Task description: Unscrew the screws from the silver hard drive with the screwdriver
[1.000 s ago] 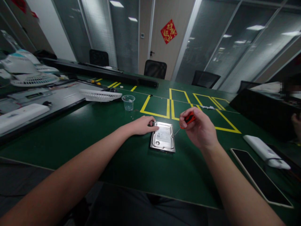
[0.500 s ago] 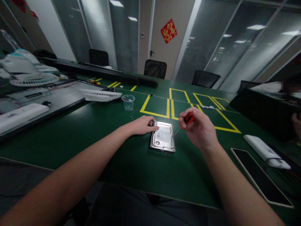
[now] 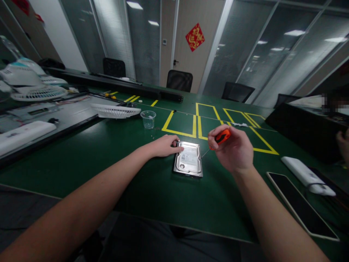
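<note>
A silver hard drive (image 3: 191,162) lies flat on the green table (image 3: 131,185) in front of me. My left hand (image 3: 166,145) grips its upper left edge, the thumb on the top cover and the fingers round the far corner. In my right hand (image 3: 234,149) is a screwdriver (image 3: 223,136) with an orange and black handle, the fingers closed on it. The thin shaft slants down to the left, and its tip meets the drive's right edge. Whether a screw sits under the tip is too small to tell.
A clear plastic cup (image 3: 148,120) stands beyond my left hand, tiny bits near it. White fan parts (image 3: 116,110) and a metal panel lie left. Right are a dark tablet-like panel (image 3: 302,205), a white device (image 3: 308,175) and another person's hand (image 3: 342,140). Yellow tape marks the table.
The fingers of my right hand have shifted round the screwdriver, so more of its orange handle shows. Its tip stays at the drive's right edge. My left hand keeps its place.
</note>
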The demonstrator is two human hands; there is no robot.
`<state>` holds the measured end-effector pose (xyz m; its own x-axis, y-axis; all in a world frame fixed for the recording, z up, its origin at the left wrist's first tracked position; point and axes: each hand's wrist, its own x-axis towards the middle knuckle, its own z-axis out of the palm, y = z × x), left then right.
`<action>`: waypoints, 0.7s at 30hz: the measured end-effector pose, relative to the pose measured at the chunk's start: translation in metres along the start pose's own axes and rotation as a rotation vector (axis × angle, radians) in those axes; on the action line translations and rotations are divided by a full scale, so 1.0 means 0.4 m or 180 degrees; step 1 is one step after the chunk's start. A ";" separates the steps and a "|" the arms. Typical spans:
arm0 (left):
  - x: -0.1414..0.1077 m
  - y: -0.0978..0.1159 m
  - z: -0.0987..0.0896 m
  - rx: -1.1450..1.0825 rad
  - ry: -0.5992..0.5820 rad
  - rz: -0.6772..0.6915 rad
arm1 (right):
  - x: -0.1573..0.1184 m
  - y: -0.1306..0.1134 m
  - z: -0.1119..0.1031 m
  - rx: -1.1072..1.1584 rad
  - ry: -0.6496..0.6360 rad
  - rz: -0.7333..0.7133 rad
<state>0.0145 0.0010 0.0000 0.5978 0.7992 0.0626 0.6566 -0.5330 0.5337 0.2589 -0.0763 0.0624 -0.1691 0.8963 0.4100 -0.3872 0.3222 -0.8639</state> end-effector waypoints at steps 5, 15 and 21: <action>-0.004 0.005 -0.005 -0.0032 -0.0038 -0.0029 | -0.003 -0.003 0.005 -0.0097 0.0041 0.0021; 0.001 0.001 -0.001 0.0031 -0.0018 0.0008 | -0.004 -0.002 0.013 -0.0319 0.0036 0.0036; -0.001 0.004 -0.002 0.0035 -0.0010 0.0003 | -0.005 0.006 0.006 -0.0333 0.0030 -0.0098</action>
<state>0.0150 0.0001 0.0015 0.6000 0.7977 0.0604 0.6610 -0.5368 0.5244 0.2563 -0.0779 0.0601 -0.1500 0.8881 0.4344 -0.2953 0.3791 -0.8770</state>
